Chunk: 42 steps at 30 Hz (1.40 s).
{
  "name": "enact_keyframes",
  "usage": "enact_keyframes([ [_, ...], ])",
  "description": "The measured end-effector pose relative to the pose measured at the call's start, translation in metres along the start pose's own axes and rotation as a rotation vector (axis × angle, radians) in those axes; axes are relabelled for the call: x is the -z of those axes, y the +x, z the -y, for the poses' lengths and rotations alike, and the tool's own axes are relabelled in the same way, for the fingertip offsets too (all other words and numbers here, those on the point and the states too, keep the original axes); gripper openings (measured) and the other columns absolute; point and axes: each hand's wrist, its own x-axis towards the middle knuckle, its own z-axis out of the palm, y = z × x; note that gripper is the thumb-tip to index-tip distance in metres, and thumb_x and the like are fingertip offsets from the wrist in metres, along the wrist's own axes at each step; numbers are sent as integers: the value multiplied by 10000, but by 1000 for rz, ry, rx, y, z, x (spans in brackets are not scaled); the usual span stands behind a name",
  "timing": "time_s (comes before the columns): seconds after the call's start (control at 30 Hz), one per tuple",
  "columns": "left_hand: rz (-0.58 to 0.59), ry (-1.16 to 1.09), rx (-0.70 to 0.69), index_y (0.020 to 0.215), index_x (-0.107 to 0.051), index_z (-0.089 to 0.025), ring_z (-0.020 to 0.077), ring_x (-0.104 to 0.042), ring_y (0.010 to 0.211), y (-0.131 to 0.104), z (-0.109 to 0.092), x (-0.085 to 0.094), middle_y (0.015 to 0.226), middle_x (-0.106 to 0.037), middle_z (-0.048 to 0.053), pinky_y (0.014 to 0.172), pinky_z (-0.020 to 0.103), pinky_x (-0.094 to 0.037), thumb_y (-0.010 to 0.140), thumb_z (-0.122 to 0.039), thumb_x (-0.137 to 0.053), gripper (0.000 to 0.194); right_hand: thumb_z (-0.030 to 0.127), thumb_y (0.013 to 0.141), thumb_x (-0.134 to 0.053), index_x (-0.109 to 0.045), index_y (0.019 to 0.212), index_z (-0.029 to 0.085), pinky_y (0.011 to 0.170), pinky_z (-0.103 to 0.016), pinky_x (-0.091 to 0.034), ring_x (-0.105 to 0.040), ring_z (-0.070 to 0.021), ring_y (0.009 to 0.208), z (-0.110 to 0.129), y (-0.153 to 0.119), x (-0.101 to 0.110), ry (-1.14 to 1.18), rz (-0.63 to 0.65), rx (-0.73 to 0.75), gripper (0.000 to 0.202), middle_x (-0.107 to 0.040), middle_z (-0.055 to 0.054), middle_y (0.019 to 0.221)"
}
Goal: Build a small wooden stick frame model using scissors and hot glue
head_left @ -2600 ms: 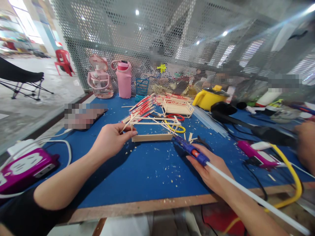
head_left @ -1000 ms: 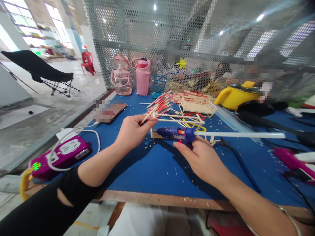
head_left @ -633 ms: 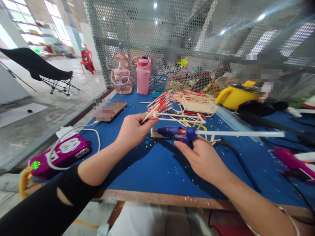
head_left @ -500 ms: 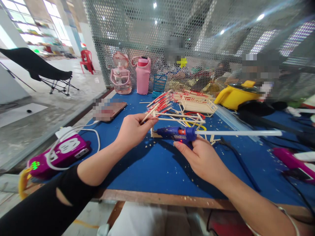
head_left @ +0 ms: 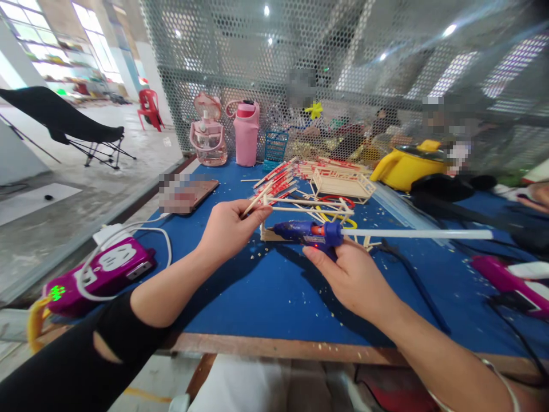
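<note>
My right hand (head_left: 343, 266) is closed round the grip of a blue hot glue gun (head_left: 295, 230). A long white glue stick (head_left: 420, 234) sticks out of its back end, and a small red light glows on its body. The nozzle points left, at a lower corner of a frame of thin wooden sticks (head_left: 309, 209). At that frame's left end, my left hand (head_left: 234, 226) pinches a thin wooden stick (head_left: 262, 195) between thumb and fingers. Whether these fingers also touch the frame, I cannot tell. The glue gun hides part of the frame.
Behind lie a finished-looking stick tray (head_left: 343, 186) and bundles of sticks in red-marked wrappers (head_left: 277, 180). A phone (head_left: 195, 197) and a purple power strip (head_left: 100, 274) are on the left. Pink bottles (head_left: 247, 137) stand before the mesh, a yellow pot (head_left: 403, 169) to the right.
The whole view has shifted very slightly. Both hands, the glue gun and the stick frame keep nearly the same places relative to each other. A person's hand shows at the far right edge.
</note>
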Motion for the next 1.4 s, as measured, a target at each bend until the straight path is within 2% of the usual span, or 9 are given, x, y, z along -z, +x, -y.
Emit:
enact_keyframes([
  [0.2, -3, 36, -8, 824, -734, -150, 130, -468, 563, -1, 0, 0, 623, -624, 2, 528, 239, -328, 777, -532, -568, 419, 288, 835, -550, -597, 1117, 224, 788, -306, -536, -678, -205, 898, -22, -22, 31, -156, -40, 201, 293, -707, -55, 1031],
  [0.3, 3, 34, -9, 876, -737, -163, 152, -520, 618, -2, 0, 0, 683, -666, 8, 566, 240, -363, 783, -521, -569, 406, 212, 787, -544, -574, 1118, 192, 839, -339, -512, -649, -229, 967, -67, -33, 66, -338, -92, 382, 333, -674, -100, 1058],
  [0.5, 56, 29, -20, 841, -733, -164, 172, -561, 649, -3, 1, -3, 705, -686, 12, 578, 242, -383, 791, -503, -565, 382, 254, 782, -478, -600, 1079, 142, 826, -405, -477, -603, -286, 1013, -164, -15, 120, -610, -43, 238, 341, -626, -162, 1110],
  [0.73, 78, -71, -2, 962, -727, -173, 233, -628, 811, -5, -1, -5, 888, -732, 54, 713, 296, -461, 759, -456, -624, 363, 173, 853, -391, -550, 1182, 118, 839, -416, -423, -557, -283, 1067, -195, 34, 99, -780, -42, 87, 370, -581, -191, 1203],
  [0.97, 92, 2, -7, 894, -713, -172, 194, -593, 716, -6, -4, -5, 800, -704, 38, 597, 254, -413, 777, -436, -599, 311, 61, 616, -533, -561, 1218, 133, 849, -446, -473, -554, -332, 1110, -219, 64, 83, -721, 78, 15, 607, -587, -186, 1238],
  [1.1, 67, -1, -31, 827, -644, -174, 142, -526, 628, -7, -5, -6, 709, -635, 6, 566, 232, -381, 787, -431, -591, 266, 78, 685, -504, -534, 1227, 99, 930, -440, -456, -534, -318, 1144, -177, 56, 96, -650, -31, 34, 544, -563, -191, 1259],
  [1.2, 40, 36, -55, 752, -576, -180, 113, -447, 552, -9, -6, -7, 614, -540, -29, 513, 220, -327, 784, -428, -594, 250, 181, 873, -418, -555, 1187, 152, 949, -389, -446, -567, -244, 1084, -104, 39, 96, -434, -333, 131, 344, -613, -137, 1165],
  [1.27, 49, 72, -82, 757, -575, -176, 110, -441, 561, -10, -7, -9, 613, -533, -31, 529, 220, -332, 790, -405, -589, 233, 217, 917, -411, -595, 1134, 196, 959, -363, -431, -579, -204, 1053, -53, 29, 86, -317, -433, 396, 285, -643, -83, 1112],
  [1.4, 60, 94, -141, 828, -616, -152, 115, -481, 610, -9, -6, -12, 683, -594, -8, 578, 226, -373, 799, -317, -564, 176, 209, 950, -380, -566, 1211, 283, 966, -410, -358, -523, -194, 1130, 8, 30, 52, -383, -150, 765, 329, -591, -9, 1262],
])
